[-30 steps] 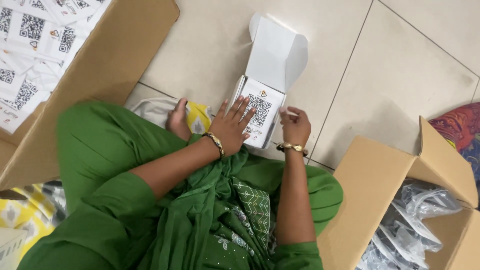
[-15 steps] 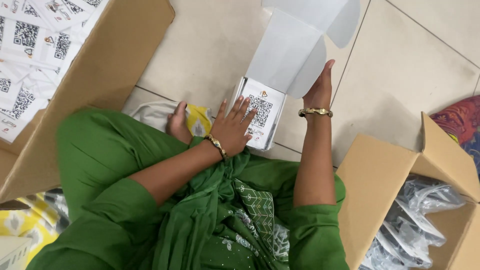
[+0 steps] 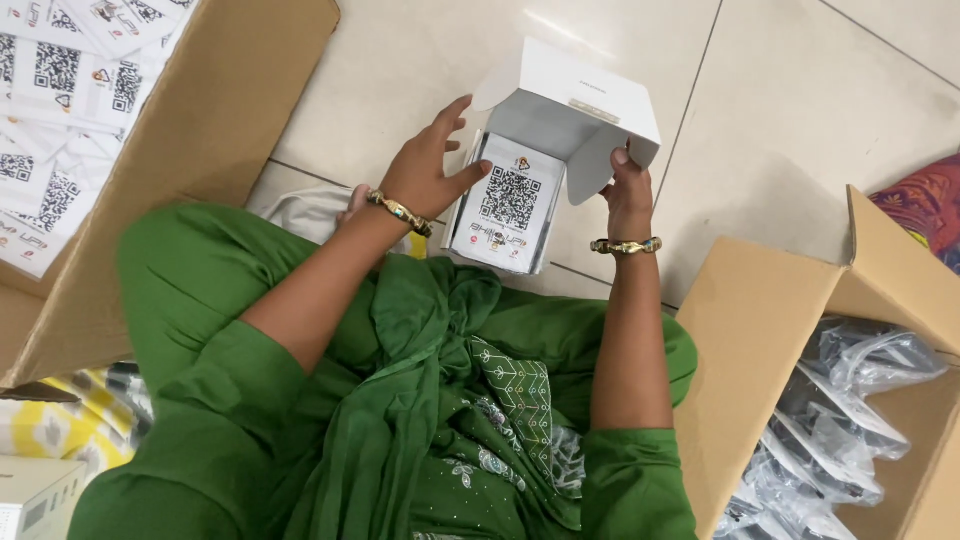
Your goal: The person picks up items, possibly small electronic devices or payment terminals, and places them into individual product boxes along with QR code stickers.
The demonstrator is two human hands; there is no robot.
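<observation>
A small white cardboard box (image 3: 508, 215) stands on the tiled floor in front of my knees, holding a white card with a square black code pattern. Its hinged lid (image 3: 575, 100) is tipped forward, half folded over the box. My right hand (image 3: 628, 188) grips the lid's right edge with the fingers curled under the flap. My left hand (image 3: 428, 168) hovers with fingers spread at the box's left side, thumb near the card. Both wrists wear gold bangles.
A large open carton (image 3: 190, 140) at the left holds several white code cards (image 3: 70, 90). Another open carton (image 3: 770, 330) at the right holds clear plastic bags (image 3: 840, 420). Patterned cloth (image 3: 925, 205) lies far right; a white box corner (image 3: 35, 495) sits lower left.
My right hand went from the box's right side up to the raised lid and has pulled it down over the box. My left hand lifted off the card and spread open.
</observation>
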